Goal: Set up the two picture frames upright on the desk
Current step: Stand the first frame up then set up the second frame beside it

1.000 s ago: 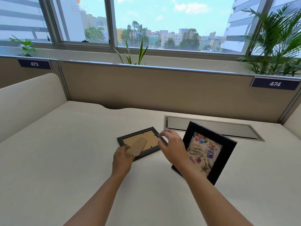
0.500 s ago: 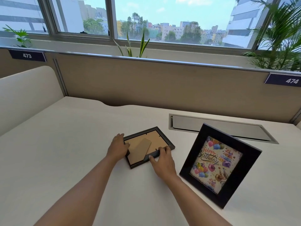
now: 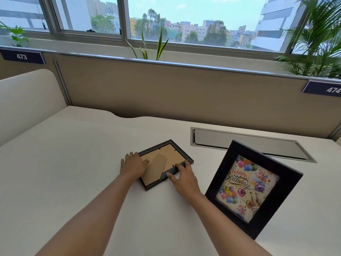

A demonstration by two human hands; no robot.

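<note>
A small black picture frame lies face down on the white desk, its brown cardboard back and stand flap up. My left hand rests on its left edge, thumb on the backing. My right hand grips the frame's near right edge, fingers over the rim. A larger black frame with a "Happy Birthday" balloon picture stands upright, leaning back, to the right of my right forearm.
A grey metal cable hatch is set into the desk behind the frames. A beige partition closes the back, a white divider the left. Plants stand at the window.
My right hand left the standing birthday frame and came down onto the flat frame's near right edge. My left hand shifted from the stand flap to the left edge. The view moved closer.
</note>
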